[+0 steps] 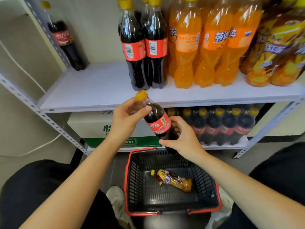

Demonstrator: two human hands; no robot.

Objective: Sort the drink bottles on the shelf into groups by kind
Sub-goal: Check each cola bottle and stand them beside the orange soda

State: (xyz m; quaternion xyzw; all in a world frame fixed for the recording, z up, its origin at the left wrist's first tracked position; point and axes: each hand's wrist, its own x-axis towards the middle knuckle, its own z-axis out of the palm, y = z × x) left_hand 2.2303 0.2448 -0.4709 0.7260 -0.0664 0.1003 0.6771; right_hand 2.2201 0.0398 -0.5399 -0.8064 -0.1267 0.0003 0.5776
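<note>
Fingers of left hand (125, 119) grip neck of cola bottle (159, 124), right hand (183, 138) its lower body; cap points toward shelf (92, 90).

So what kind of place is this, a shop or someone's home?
Probably a shop or stockroom: a metal shelf lined with cola bottles and orange soda bottles, plus a shopping basket on the floor.

The white shelf (92, 86) carries a lone cola (66, 43) at its back left corner, then grouped colas (143, 52), orange sodas (206, 47) and teas (272, 63) toward its right edge.
</note>
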